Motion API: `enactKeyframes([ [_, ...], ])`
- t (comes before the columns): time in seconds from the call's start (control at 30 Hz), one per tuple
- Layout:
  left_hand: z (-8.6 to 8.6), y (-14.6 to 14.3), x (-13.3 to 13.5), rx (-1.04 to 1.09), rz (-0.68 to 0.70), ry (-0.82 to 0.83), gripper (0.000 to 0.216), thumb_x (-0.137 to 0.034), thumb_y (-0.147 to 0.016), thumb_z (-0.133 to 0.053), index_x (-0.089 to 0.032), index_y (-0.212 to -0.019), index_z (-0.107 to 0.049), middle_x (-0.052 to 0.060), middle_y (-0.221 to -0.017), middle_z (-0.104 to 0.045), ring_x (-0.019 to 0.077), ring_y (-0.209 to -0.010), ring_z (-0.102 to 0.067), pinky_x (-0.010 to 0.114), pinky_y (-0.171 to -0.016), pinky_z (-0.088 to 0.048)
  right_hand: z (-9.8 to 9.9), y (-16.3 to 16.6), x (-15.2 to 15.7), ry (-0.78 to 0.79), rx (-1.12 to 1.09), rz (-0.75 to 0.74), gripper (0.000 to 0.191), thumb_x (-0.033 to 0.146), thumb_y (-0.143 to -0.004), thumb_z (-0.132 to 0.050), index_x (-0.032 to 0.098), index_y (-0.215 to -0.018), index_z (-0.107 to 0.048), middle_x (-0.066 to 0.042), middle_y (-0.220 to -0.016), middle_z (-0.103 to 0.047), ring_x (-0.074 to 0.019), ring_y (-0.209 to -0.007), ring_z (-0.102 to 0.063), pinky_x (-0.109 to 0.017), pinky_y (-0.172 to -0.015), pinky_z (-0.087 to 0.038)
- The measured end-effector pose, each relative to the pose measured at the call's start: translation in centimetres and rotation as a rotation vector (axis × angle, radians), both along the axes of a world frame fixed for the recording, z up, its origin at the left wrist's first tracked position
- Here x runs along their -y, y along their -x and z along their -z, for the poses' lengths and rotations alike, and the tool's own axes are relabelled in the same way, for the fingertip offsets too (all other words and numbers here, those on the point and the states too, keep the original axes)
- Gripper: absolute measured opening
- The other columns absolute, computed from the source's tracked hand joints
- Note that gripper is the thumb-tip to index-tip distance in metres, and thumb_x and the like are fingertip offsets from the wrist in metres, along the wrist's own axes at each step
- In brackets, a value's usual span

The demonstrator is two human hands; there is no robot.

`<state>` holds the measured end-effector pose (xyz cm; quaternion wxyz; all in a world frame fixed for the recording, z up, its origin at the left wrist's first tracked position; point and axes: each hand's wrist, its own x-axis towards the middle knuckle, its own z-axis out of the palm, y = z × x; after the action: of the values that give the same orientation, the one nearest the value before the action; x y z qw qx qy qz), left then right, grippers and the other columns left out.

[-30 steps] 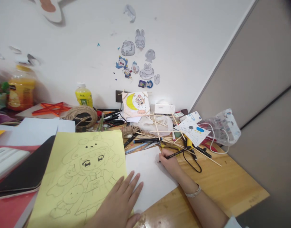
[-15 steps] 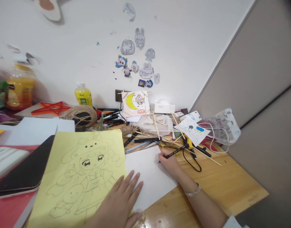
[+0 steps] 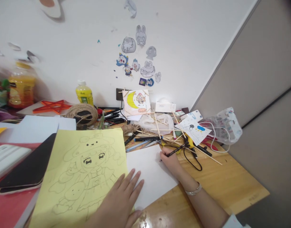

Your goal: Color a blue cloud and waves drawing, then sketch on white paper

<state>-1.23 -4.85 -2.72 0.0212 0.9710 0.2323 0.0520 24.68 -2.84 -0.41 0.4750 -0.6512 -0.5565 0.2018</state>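
My right hand is closed around a slim black pencil. Its tip points down at the upper right part of a blank white sheet of paper. My left hand lies flat with the fingers spread, across the lower right of a yellow sheet and the left side of the white one. On the yellow sheet is a line drawing of a big-eyed cartoon figure in a puppy-faced hat, holding a plush animal. My left hand covers part of that drawing's lower right.
Behind the paper lie thin wooden sticks, markers, a small drawing and a clear plastic bag. Twine and a yellow-labelled bottle stand back left. A black tablet-like slab lies left.
The camera view has shifted very slightly. Both hands, the pencil and the two sheets keep almost the same places; no clear new mark shows on the white paper.
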Motion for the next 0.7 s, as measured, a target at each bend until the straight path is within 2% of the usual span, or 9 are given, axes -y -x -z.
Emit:
enactKeyframes([
  [0.17, 0.3, 0.1, 0.0, 0.030, 0.008, 0.012, 0.062, -0.047, -0.093, -0.046, -0.018, -0.146, -0.035, 0.014, -0.153, -0.022, 0.0376, -0.139, -0.018, 0.056, -0.108, -0.025, -0.5, 0.4, 0.3, 0.005, -0.006, -0.002, 0.025, 0.029, -0.070, -0.048, 0.026, -0.051, -0.031, 0.003, -0.049, -0.037, -0.0153, -0.051, -0.037, -0.029, -0.048, -0.030],
  [0.23, -0.1, 0.0, 0.1, 0.014, 0.007, 0.037, 0.063, -0.046, -0.092, -0.047, -0.017, -0.147, -0.033, 0.014, -0.153, -0.020, 0.0376, -0.140, -0.016, 0.057, -0.108, -0.023, -0.8, 0.7, 0.4, 0.007, -0.033, -0.008, 0.027, 0.029, -0.071, -0.050, 0.027, -0.051, -0.033, 0.001, -0.049, -0.040, -0.0172, -0.050, -0.038, -0.031, -0.048, -0.031],
  [0.43, -4.5, 0.0, 0.7, -0.093, 0.002, 0.181, 0.066, -0.040, -0.090, -0.055, -0.015, -0.146, -0.033, 0.016, -0.153, -0.020, 0.0365, -0.140, -0.016, 0.055, -0.109, -0.025, -1.5, 0.3, 0.8, -0.010, -0.115, -0.002, 0.038, 0.043, -0.070, -0.060, 0.026, -0.047, -0.035, 0.002, -0.043, -0.038, -0.0161, -0.045, -0.036, -0.031, -0.045, -0.031],
  [0.5, -5.4, -0.1, 0.7, -0.116, -0.004, 0.199, 0.065, -0.041, -0.091, -0.055, -0.014, -0.147, -0.032, 0.016, -0.153, -0.019, 0.0359, -0.140, -0.015, 0.054, -0.109, -0.026, -1.6, 0.0, 0.9, 0.029, -0.180, -0.044, 0.039, 0.049, -0.071, -0.059, 0.025, -0.048, -0.039, 0.004, -0.042, -0.040, -0.0144, -0.043, -0.037, -0.029, -0.045, -0.030],
  [0.57, -5.2, -0.1, 0.6, -0.143, 0.002, 0.205, 0.068, -0.043, -0.090, -0.055, -0.014, -0.147, -0.032, 0.016, -0.153, -0.018, 0.0367, -0.140, -0.014, 0.055, -0.108, -0.026, -1.6, -0.2, 1.1, 0.100, -0.249, -0.119, 0.039, 0.054, -0.073, -0.057, 0.024, -0.053, -0.044, 0.003, -0.044, -0.046, -0.0138, -0.042, -0.040, -0.027, -0.044, -0.031],
  [0.7, -3.2, -0.1, -0.1, -0.106, 0.055, 0.172, 0.068, -0.050, -0.093, -0.049, -0.014, -0.147, -0.030, 0.015, -0.152, -0.019, 0.0354, -0.140, -0.015, 0.055, -0.109, -0.024, -1.4, 0.0, 1.0, 0.199, -0.245, -0.196, 0.042, 0.062, -0.073, -0.054, 0.024, -0.057, -0.045, 0.004, -0.045, -0.048, -0.0134, -0.042, -0.039, -0.026, -0.044, -0.028],
])
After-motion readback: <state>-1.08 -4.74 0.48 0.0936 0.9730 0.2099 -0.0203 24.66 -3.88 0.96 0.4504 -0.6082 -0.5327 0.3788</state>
